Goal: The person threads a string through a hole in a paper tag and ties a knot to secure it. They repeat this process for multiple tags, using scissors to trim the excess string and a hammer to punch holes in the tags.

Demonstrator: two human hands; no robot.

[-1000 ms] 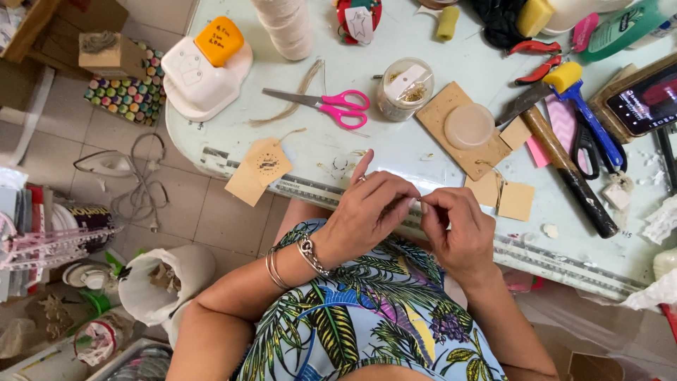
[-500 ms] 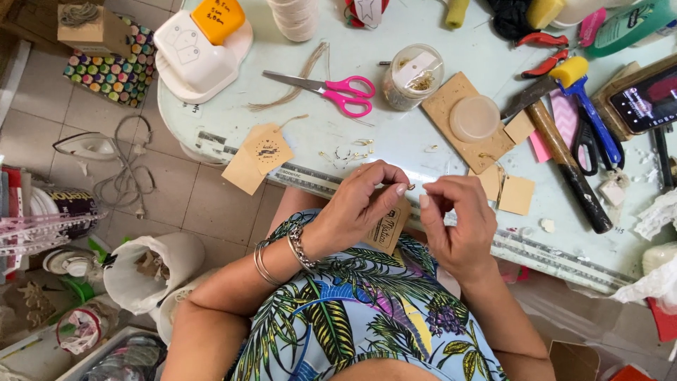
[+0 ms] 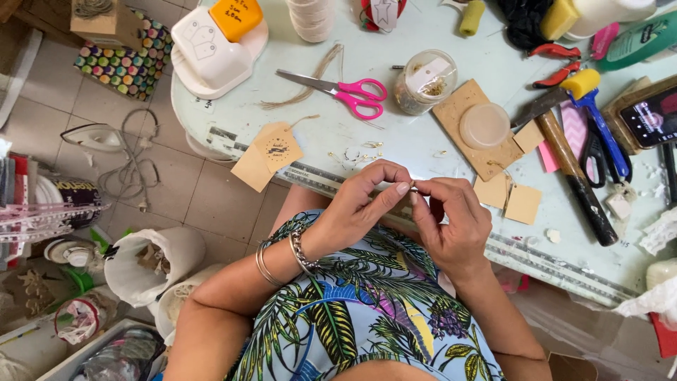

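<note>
Fingertips are meeting at the desk (image 3: 423,152) edge: the left hand (image 3: 363,204) and right hand (image 3: 451,219) are both pinching a tiny metal ring (image 3: 413,188) between them, equally near, over the ruler (image 3: 321,178).

Scissors (image 3: 343,90) left of jar (image 3: 423,81) — both on table (image 3: 423,148).

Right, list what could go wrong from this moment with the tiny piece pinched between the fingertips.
1. The left hand and right hand pinch something too small to make out, right over the table edge; if it slips, it may fall to the floor.
2. Small metal bits lie loose just beyond the hands; a sweep could scatter them.
</note>
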